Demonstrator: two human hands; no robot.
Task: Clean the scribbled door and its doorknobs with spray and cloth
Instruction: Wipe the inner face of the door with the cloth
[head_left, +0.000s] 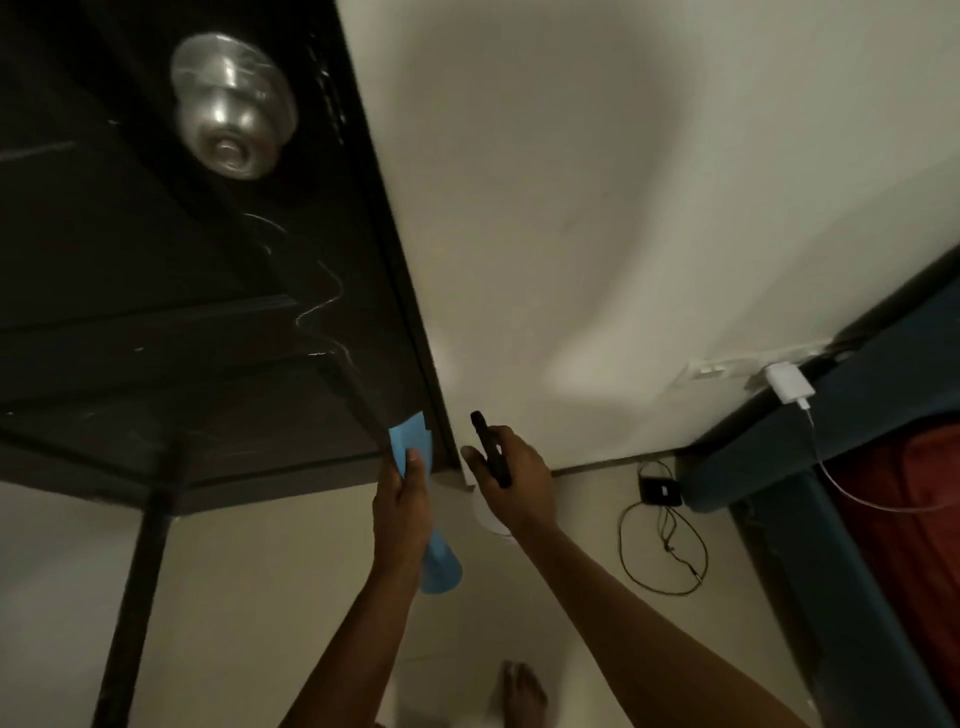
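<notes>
Reaching low: left hand (402, 499) fingers pinching soft blue cloth (415, 441) near dark scribbled door (156, 312); right hand (514, 480) clenched around black sprayer (491, 449); shiny round knob (234, 104).

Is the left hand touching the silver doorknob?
Apart. The head view shows the left hand gripping the blue cloth far below the doorknob.

A home bedroom: dark panelled door (156, 270), plugged-in white charger (787, 384), blue bed frame (810, 545), red bedding (914, 467).
</notes>
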